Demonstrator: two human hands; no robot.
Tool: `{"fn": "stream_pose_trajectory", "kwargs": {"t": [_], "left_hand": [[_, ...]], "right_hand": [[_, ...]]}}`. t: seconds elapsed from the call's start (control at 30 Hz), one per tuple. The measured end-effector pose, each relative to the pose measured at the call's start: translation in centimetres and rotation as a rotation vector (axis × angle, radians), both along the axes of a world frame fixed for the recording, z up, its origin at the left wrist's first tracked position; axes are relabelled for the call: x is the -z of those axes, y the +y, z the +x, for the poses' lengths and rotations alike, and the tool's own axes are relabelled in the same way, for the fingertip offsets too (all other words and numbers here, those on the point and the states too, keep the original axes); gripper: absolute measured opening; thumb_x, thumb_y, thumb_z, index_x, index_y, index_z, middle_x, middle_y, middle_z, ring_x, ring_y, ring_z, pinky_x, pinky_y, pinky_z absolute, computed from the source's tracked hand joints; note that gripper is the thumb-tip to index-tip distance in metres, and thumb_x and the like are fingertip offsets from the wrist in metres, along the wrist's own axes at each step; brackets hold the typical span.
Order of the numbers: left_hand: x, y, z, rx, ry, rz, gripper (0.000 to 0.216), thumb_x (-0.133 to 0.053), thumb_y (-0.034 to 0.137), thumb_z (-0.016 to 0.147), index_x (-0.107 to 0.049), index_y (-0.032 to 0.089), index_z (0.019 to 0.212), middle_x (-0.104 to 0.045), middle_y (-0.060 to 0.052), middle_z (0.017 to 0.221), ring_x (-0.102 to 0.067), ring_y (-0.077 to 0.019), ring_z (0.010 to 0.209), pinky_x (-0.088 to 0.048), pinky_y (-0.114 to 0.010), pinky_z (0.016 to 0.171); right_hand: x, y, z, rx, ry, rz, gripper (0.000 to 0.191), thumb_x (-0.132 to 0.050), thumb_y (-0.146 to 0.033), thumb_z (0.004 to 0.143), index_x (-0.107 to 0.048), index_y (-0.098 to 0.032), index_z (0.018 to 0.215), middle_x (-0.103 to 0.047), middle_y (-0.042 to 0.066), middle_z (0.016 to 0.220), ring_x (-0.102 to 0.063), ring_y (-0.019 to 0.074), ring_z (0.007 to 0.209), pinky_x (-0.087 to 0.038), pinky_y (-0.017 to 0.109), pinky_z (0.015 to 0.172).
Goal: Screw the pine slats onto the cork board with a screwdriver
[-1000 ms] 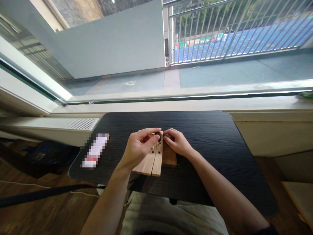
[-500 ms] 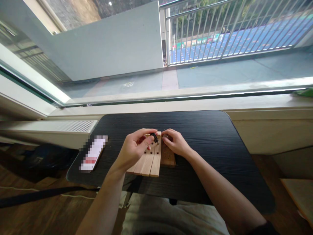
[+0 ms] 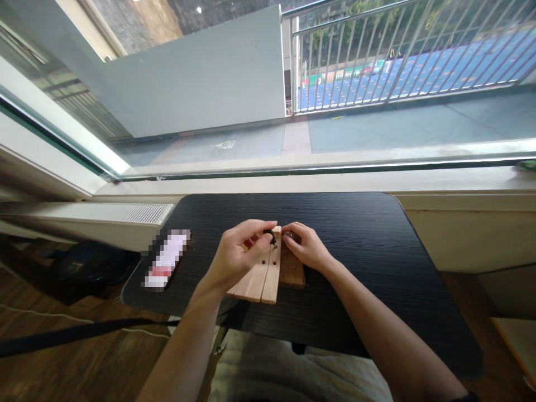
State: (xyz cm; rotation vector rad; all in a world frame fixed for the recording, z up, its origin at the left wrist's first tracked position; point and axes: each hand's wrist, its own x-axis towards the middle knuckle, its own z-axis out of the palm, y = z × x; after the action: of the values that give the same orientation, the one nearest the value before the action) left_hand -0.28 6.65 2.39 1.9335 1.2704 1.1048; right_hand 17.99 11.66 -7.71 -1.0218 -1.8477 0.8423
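Light wooden slats (image 3: 268, 279) with several dark holes lie side by side on the black table. My left hand (image 3: 240, 245) is over them, closed with thumb and forefinger on a small black object (image 3: 272, 236). Its lower end points down at a hole near the right slat's far end; its exact kind is unclear. My right hand (image 3: 307, 245) is curled at the slats' right edge, its fingertips around something small and brownish that is mostly hidden. Beneath that hand and partly under the slats is a browner wooden block (image 3: 293, 274) with small holes.
A phone-like slab (image 3: 167, 259), blurred out, lies at the left of the black table (image 3: 355, 223). Behind the table run a window sill (image 3: 335, 181) and a large window. A white radiator (image 3: 125, 213) stands left, and a dark strap (image 3: 92, 329) crosses at lower left.
The whole view has shifted slightly, moving the table to the right in the picture. My left hand has tilted the black object and covers more of the holes. My right hand keeps its place by the slats.
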Motion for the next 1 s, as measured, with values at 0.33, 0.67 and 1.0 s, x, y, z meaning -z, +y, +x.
{"fn": "stream_pose_trajectory", "kwargs": {"t": [0.33,0.67,1.0], "left_hand": [[0.42,0.54,-0.21,-0.078,0.062,0.156,0.019,-0.068,0.026,0.088,-0.077,0.021,0.103,-0.068,-0.004,0.090,-0.059,-0.0104,0.071,-0.046,-0.018,0.057],[0.56,0.72,-0.39,-0.039,-0.034,0.005,0.022,-0.066,0.032,0.088,-0.077,0.022,0.105,-0.071,-0.007,0.102,-0.059,-0.0098,0.064,-0.049,-0.016,0.048],[0.62,0.74,-0.27,-0.059,-0.028,0.010,0.023,-0.066,0.032,0.088,-0.076,0.021,0.106,-0.073,-0.007,0.100,-0.056,-0.0074,0.057,-0.046,-0.015,0.045]], "right_hand": [[0.00,0.04,-0.04,0.004,-0.010,0.005,0.015,-0.056,-0.014,0.085,-0.069,-0.020,0.090,-0.068,0.004,0.085,-0.061,0.0167,0.078,-0.047,0.030,0.074],[0.36,0.14,0.01,0.009,-0.002,0.016,0.015,-0.057,-0.014,0.085,-0.070,-0.020,0.090,-0.069,0.004,0.087,-0.062,0.0176,0.080,-0.048,0.032,0.077],[0.33,0.08,-0.02,0.007,0.004,0.001,0.015,-0.056,-0.015,0.085,-0.069,-0.020,0.090,-0.068,0.004,0.086,-0.061,0.0176,0.080,-0.047,0.031,0.076]]}}
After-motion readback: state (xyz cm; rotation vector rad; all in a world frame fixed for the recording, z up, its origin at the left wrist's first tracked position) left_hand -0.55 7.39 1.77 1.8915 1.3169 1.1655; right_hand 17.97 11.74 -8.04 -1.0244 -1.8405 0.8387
